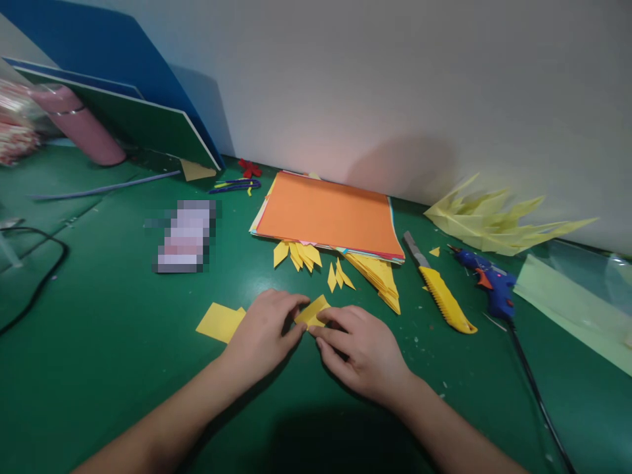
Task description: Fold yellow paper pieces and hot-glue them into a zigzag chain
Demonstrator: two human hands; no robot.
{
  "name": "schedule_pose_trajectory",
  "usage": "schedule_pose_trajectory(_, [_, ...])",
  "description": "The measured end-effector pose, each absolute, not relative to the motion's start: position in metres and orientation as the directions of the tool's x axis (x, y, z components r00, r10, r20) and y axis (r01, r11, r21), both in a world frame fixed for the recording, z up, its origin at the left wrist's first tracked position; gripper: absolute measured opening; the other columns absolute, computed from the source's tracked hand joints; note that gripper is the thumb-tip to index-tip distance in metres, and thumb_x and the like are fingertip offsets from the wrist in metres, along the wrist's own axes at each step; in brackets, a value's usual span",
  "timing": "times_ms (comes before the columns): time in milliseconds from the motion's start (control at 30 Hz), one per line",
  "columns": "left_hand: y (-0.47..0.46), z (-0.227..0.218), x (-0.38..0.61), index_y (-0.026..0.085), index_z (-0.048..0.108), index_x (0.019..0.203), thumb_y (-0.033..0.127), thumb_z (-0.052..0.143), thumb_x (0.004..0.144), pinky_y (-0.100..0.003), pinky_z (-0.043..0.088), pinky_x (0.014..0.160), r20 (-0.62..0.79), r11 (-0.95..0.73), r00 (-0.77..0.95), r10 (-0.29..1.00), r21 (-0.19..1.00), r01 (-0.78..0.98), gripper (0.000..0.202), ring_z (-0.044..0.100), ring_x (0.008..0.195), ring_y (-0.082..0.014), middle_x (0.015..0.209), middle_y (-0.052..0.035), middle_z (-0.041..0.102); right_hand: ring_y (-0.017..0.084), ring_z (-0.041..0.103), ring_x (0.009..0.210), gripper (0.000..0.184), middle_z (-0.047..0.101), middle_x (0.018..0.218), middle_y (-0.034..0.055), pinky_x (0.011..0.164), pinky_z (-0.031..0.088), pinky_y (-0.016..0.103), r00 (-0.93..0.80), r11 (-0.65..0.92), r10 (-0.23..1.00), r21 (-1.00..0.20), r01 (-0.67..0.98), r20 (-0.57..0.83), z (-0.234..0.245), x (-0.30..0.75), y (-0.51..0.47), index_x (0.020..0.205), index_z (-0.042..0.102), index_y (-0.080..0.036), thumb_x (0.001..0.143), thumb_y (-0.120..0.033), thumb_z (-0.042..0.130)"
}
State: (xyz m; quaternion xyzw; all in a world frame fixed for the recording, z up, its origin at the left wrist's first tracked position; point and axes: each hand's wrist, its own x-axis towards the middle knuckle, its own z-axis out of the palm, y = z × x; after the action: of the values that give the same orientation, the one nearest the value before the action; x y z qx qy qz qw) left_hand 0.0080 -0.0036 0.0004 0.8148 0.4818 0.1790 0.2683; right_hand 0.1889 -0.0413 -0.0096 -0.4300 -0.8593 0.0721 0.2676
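Between my two hands is a small piece of yellow paper [313, 312] with a crease across it. My left hand [269, 324] pinches its left side, thumb below and fingers above. The fingers of my right hand [363, 349] are closed on its right side. Partly under my left hand lie more yellow paper pieces [217, 321], flat on the table. Beyond my hands are several small folded yellow paper diamonds [299, 255], a few more diamonds [340, 275], and a stack of folded yellow strips [378, 276].
Behind sits a stack of coloured paper topped with orange [328, 210]. To the right lie a yellow utility knife [444, 296], a blue glue gun [496, 286] with its cord, and a pale yellow spiky paper shape [498, 224]. At left are a blurred phone [186, 236] and a pink bottle [81, 125].
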Motion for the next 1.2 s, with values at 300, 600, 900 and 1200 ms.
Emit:
schedule_pose_trajectory(300, [-0.0037,0.0003,0.0083,0.02,0.062,0.103,0.01,0.063,0.076,-0.034,0.044,0.074,0.018,-0.378,0.466,0.885,0.612,0.695,0.029,0.057,0.082,-0.0202,0.081,-0.0012,0.064,0.019,0.06,0.077,0.023,0.07,0.09,0.0062,0.067,0.049,0.032,-0.458,0.6,0.794,-0.399,0.693,0.399,-0.0101,0.1907,-0.0385,0.088,0.072,-0.02,0.086,-0.018,0.049])
schedule_pose_trajectory(600, [-0.0032,-0.0003,0.0089,0.02,0.063,0.102,0.011,0.061,0.077,-0.033,0.044,0.074,0.035,-0.386,0.469,0.882,0.624,0.68,0.026,0.057,0.079,-0.0191,0.079,-0.0011,0.065,0.018,0.061,0.078,0.024,0.071,0.091,0.0049,0.067,0.049,0.03,-0.469,0.596,0.797,-0.366,0.715,0.381,-0.0082,0.1927,-0.0387,0.096,0.072,-0.021,0.088,-0.019,0.049])
schedule_pose_trajectory(900, [-0.0035,-0.0006,0.0091,0.02,0.063,0.1,0.011,0.061,0.077,-0.033,0.044,0.074,0.05,-0.393,0.47,0.881,0.629,0.67,0.025,0.057,0.079,-0.0192,0.079,-0.001,0.065,0.018,0.059,0.078,0.021,0.07,0.091,0.0038,0.063,0.047,0.029,-0.489,0.61,0.78,-0.304,0.731,0.389,-0.0089,0.1926,-0.0394,0.096,0.072,-0.022,0.089,-0.022,0.052])
schedule_pose_trajectory(1200, [-0.0049,-0.002,0.0096,0.018,0.063,0.101,0.01,0.06,0.077,-0.035,0.045,0.076,0.067,-0.392,0.46,0.886,0.638,0.663,0.026,0.057,0.08,-0.0195,0.081,-0.0022,0.066,0.018,0.058,0.076,0.02,0.071,0.09,0.0022,0.061,0.045,0.028,-0.5,0.613,0.775,-0.271,0.742,0.386,-0.0101,0.1932,-0.0387,0.096,0.071,-0.022,0.09,-0.023,0.053])
